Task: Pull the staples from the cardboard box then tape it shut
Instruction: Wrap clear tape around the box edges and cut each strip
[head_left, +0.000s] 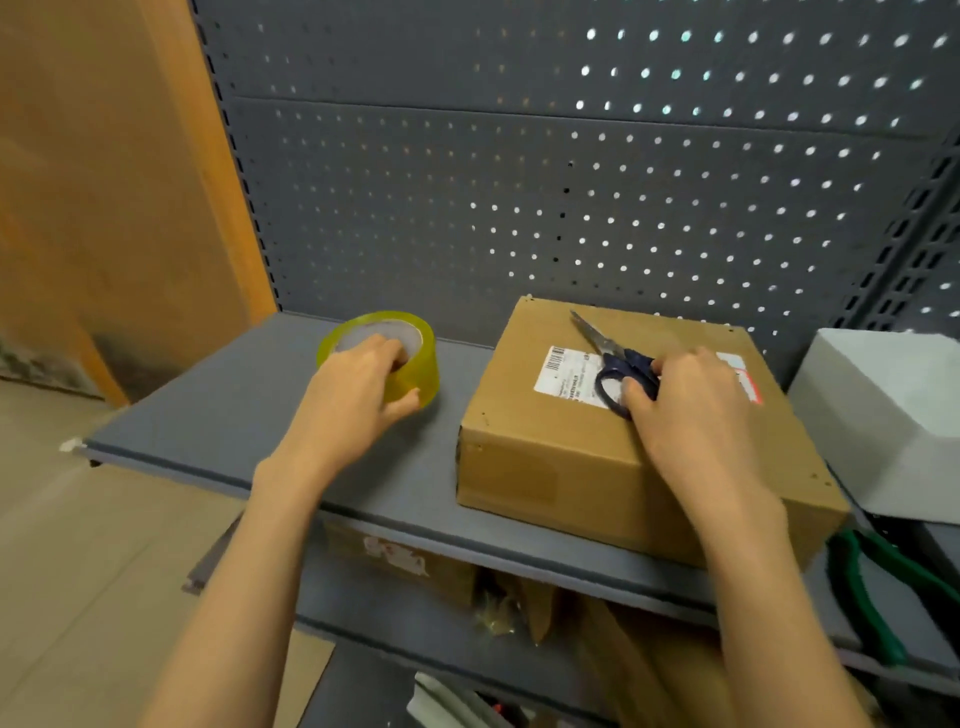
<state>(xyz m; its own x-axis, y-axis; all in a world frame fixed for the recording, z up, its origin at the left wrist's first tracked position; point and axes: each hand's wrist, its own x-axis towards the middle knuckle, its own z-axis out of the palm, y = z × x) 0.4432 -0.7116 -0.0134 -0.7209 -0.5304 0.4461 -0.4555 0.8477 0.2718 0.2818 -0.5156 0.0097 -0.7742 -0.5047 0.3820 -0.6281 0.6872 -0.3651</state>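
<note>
Two bare forearms nearest; left hand (358, 387) gripping glossy yellow tape roll (384, 358), fingers (400, 356) hooked into its core; right hand (691, 405) curled round dark-blue scissors (618, 371) atop closed, matte brown cardboard box (550, 462), white-labelled, on grey shelf (234, 415).

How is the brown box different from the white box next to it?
The cardboard box is brown with a white label; the white box is plain. Scissors lie on the cardboard box under the right hand; nothing shows on the white box. Both sit on the grey shelf.
</note>
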